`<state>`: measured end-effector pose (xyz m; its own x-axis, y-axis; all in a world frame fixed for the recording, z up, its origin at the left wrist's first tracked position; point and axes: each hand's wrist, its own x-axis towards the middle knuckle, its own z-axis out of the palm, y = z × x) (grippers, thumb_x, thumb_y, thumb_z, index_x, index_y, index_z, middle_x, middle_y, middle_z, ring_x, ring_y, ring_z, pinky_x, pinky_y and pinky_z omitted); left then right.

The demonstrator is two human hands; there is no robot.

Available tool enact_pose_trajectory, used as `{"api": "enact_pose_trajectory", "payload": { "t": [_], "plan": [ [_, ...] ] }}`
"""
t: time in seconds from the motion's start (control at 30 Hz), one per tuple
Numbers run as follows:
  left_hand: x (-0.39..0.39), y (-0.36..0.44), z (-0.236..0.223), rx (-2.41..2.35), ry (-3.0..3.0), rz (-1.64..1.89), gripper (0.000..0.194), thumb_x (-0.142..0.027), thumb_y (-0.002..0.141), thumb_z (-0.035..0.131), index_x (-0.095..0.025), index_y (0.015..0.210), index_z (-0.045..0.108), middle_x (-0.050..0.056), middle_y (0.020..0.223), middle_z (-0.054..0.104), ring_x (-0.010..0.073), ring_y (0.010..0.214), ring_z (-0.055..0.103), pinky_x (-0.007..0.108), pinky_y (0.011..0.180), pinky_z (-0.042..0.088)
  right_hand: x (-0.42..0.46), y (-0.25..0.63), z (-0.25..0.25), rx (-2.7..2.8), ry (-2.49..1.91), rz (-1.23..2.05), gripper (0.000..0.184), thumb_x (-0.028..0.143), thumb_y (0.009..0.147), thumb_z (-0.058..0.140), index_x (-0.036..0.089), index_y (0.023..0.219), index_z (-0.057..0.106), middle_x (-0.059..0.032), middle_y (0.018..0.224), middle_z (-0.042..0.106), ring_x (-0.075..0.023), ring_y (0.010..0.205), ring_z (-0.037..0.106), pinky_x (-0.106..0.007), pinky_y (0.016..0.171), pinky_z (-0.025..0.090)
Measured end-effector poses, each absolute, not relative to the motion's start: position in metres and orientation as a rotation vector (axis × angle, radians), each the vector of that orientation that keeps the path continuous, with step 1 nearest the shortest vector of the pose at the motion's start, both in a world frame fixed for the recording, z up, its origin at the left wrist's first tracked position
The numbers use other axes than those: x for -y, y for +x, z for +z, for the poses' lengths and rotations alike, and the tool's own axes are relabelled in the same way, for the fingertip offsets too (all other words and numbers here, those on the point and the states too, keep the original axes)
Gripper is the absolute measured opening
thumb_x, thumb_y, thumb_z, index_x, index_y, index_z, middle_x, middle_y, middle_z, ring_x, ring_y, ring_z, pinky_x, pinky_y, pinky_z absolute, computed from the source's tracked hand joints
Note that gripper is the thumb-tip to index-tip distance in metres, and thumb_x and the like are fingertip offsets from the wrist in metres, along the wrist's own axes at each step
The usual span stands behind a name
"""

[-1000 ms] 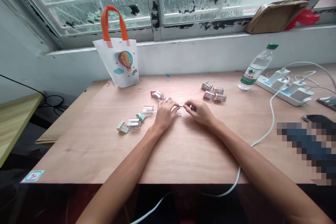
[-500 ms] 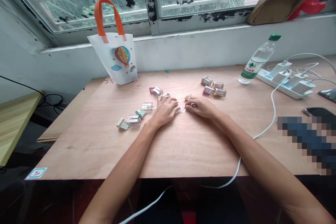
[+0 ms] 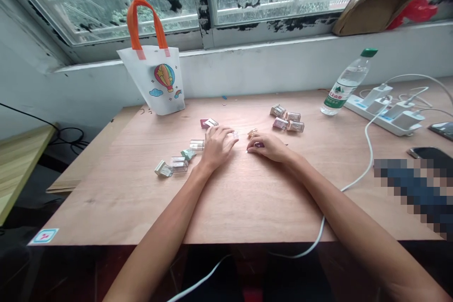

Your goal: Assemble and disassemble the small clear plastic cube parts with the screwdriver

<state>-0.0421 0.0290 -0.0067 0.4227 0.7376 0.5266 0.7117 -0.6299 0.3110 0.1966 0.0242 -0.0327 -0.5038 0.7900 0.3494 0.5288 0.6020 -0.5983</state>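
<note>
My left hand [image 3: 217, 146] is at mid-table, a small clear plastic piece [image 3: 236, 135] between its thumb and fingertips. Close by on the right, my right hand [image 3: 268, 146] is curled round a small dark purple piece [image 3: 259, 145], mostly hidden by the fingers. A tiny whitish bit [image 3: 247, 151] shows at its fingertips. Just beyond these fingers lies a small tan piece [image 3: 252, 132]. Left of my left hand are a clear case [image 3: 197, 145], a green piece [image 3: 188, 154], another clear case [image 3: 179, 164] and a pale-lidded case [image 3: 163, 169]. A magenta-ended case [image 3: 208, 123] lies behind it.
Several small cases [image 3: 287, 119] sit together at the back right. Beyond them stand a water bottle [image 3: 348, 82] and a power strip [image 3: 380, 115] with chargers. A white cable [image 3: 368, 165] runs under my right arm. A white bag [image 3: 155, 80] stands at the back left.
My hands have drawn apart from the thin dark thing they met at. The clear piece has shifted left and away from me with my left fingers. The tan piece now shows beyond my right hand.
</note>
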Motion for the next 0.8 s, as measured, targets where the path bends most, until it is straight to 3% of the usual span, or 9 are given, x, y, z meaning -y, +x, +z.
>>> {"api": "enact_pose_trajectory", "payload": {
  "t": [0.1,0.57,0.8],
  "plan": [
    [-0.027,-0.038,-0.009,-1.365,2.555,1.031,0.026,-0.037,0.096,0.063,-0.022,0.117,0.065,0.007,0.124,0.069,0.0251,0.123,0.055,0.043,0.111,0.036,-0.025,0.199,-0.029,2.247,-1.058,0.614,0.015,0.035,0.091,0.068,0.022,0.091,0.076,-0.0072,0.105,0.07,-0.0255,0.111,0.063,-0.038,0.096,0.049],
    [-0.023,-0.034,-0.01,-1.323,2.501,0.982,0.025,-0.016,0.093,0.062,-0.023,0.118,0.064,0.003,0.112,0.073,0.0225,0.108,0.063,0.04,0.107,0.038,-0.022,0.21,-0.02,2.286,-1.044,0.684,0.017,0.036,0.092,0.066,0.02,0.089,0.07,-0.0081,0.107,0.067,-0.0245,0.105,0.062,-0.038,0.094,0.049],
    [-0.023,-0.032,-0.01,-1.28,2.477,1.093,0.018,-0.018,0.093,0.065,-0.022,0.111,0.066,0.003,0.11,0.073,0.0216,0.101,0.064,0.039,0.103,0.039,-0.023,0.233,-0.02,2.105,-1.275,0.618,0.021,0.039,0.092,0.065,0.019,0.097,0.072,-0.0062,0.095,0.073,-0.0223,0.086,0.065,-0.034,0.076,0.048]
  ]
}}
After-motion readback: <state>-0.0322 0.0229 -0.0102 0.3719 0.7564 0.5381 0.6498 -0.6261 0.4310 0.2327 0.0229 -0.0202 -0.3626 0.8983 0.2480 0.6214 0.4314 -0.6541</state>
